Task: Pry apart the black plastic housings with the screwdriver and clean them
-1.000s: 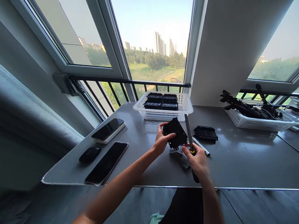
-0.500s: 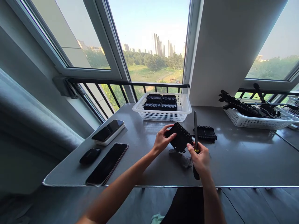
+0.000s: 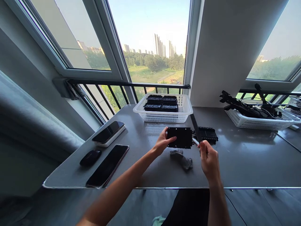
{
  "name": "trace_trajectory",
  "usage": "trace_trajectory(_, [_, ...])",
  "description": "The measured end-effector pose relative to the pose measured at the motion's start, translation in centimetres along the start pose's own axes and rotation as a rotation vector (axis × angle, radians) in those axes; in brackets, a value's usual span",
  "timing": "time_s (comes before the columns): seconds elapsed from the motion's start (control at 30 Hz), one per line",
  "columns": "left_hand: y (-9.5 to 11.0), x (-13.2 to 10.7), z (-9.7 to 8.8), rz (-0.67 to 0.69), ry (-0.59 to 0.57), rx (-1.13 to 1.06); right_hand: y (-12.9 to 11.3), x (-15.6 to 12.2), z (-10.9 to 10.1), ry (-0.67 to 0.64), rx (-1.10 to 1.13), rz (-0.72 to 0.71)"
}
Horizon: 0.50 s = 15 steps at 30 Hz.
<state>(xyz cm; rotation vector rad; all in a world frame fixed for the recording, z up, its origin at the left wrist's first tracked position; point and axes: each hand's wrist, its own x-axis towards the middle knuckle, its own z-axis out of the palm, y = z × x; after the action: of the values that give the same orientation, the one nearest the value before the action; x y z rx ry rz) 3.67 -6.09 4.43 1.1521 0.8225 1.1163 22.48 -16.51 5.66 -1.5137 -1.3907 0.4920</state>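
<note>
My left hand (image 3: 162, 142) grips a flat black plastic part (image 3: 180, 137) by its left edge, thumb across its smooth face. Small tabs stick out along the part's edges. My right hand (image 3: 209, 158) is closed round the handle of a flat file (image 3: 195, 126), whose blade slants up and to the left, close to the part's right edge. I cannot tell whether blade and part touch. A slim white thing (image 3: 195, 141) shows between the part and my right hand. Behind the file lies another black plastic part (image 3: 208, 135). Crumpled grey scraps (image 3: 184, 160) rest on the table below.
A white basket (image 3: 163, 117) with several black parts stands at the back. At left are two phones (image 3: 108, 166), one on a white box, and a black mouse (image 3: 90, 158). Another white basket (image 3: 254, 124) with black devices and cables is at right on the grey table (image 3: 249, 163).
My left hand has turned the black part from tilted to nearly level. My right hand has moved right and up, and the file has gone from upright to leaning left.
</note>
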Motion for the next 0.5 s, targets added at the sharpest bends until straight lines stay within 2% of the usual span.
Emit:
trace_trajectory(0.1, [0.2, 0.1, -0.1, 0.045, 0.035, 0.039, -0.2, -0.5, -0.8, -0.022, -0.126, -0.038])
trace_trajectory(0.23, [0.3, 0.0, 0.0, 0.07, 0.032, 0.083, -0.6, -1.0, -1.0, -0.036, -0.215, 0.033])
trace_trajectory(0.5, [0.0, -0.1, 0.1, 0.114, -0.013, 0.126, -0.7, -0.3, 0.6, 0.037, -0.297, -0.038])
